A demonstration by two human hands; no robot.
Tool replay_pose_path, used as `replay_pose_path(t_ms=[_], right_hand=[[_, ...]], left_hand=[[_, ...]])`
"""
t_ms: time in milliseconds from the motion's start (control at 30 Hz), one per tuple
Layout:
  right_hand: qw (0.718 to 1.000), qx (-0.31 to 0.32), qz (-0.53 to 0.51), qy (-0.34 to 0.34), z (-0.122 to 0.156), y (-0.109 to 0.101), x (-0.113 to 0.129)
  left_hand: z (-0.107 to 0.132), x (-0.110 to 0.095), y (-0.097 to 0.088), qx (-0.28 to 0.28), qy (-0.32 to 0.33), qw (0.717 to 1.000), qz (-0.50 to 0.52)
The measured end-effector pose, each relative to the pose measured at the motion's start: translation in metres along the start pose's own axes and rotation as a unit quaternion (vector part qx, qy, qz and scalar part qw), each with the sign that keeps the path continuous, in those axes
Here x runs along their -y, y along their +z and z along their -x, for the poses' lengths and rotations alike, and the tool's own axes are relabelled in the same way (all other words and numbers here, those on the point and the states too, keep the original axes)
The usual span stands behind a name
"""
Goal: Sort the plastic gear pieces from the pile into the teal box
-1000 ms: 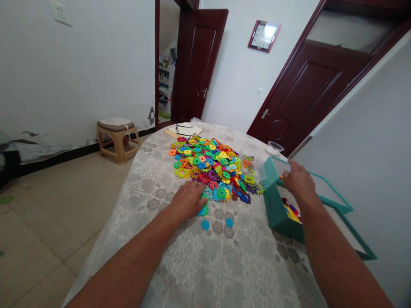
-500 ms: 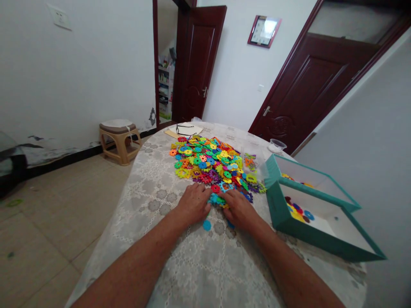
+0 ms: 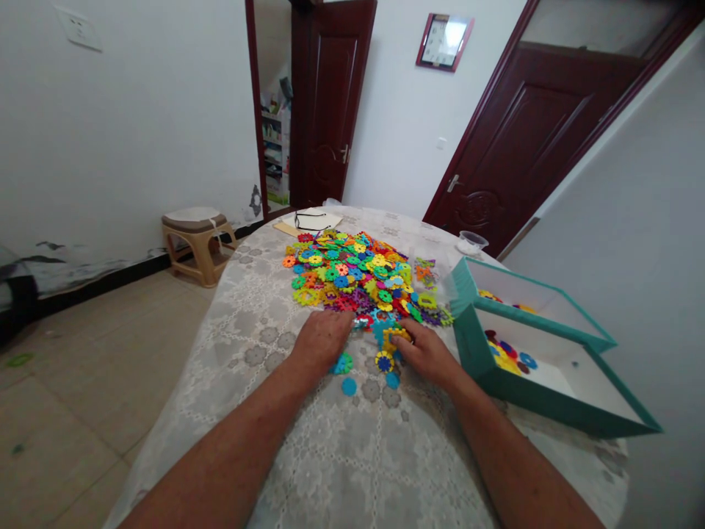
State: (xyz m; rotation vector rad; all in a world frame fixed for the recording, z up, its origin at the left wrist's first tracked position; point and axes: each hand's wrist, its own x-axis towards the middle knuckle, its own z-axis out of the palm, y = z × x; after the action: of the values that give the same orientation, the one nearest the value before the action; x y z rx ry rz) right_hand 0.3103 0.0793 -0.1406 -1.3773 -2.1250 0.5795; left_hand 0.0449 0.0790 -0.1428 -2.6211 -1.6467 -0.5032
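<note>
A heap of bright plastic snowflake discs [image 3: 358, 278] lies in the middle of a table covered by a lace cloth [image 3: 352, 455]. My left hand [image 3: 320, 339] rests knuckles up at the heap's near edge, its fingers curled over discs there. My right hand [image 3: 425, 353] sits just to its right with fingers closed on a small bunch of yellow and blue discs [image 3: 392, 339]. A few loose discs [image 3: 349, 386] lie on the cloth just in front of both hands.
A teal box with a white inside [image 3: 573, 415] stands at the right, holding some discs; a second teal tray [image 3: 529, 294] sits behind it. Glasses on paper [image 3: 311, 219] and a small clear cup [image 3: 472, 241] are at the far edge. A stool [image 3: 195, 239] stands on the floor at the left.
My right hand came from the teal box over to the heap's near edge and has closed on a bunch of discs. My left hand stayed at the heap, shifting slightly.
</note>
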Motion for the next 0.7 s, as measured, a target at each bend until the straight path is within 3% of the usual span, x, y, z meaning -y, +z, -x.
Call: replay_pose_path(t_ms=[200, 367, 467, 700], right_hand=[[0.999, -0.006, -0.039, -0.005, 0.0, 0.001, -0.002], [0.996, 0.008, -0.09, -0.02, 0.003, 0.006, 0.01], [0.993, 0.026, -0.117, -0.018, 0.005, 0.012, 0.018], [0.985, 0.002, -0.174, 0.018, 0.003, 0.028, 0.016]], left_hand=[[-0.001, 0.005, 0.009, -0.037, 0.01, 0.999, 0.012], [0.001, -0.001, 0.01, -0.132, -0.003, 0.986, 0.1], [0.004, -0.006, 0.006, -0.114, 0.001, 0.975, 0.19], [0.011, -0.017, -0.012, -0.033, -0.037, 0.938, 0.342]])
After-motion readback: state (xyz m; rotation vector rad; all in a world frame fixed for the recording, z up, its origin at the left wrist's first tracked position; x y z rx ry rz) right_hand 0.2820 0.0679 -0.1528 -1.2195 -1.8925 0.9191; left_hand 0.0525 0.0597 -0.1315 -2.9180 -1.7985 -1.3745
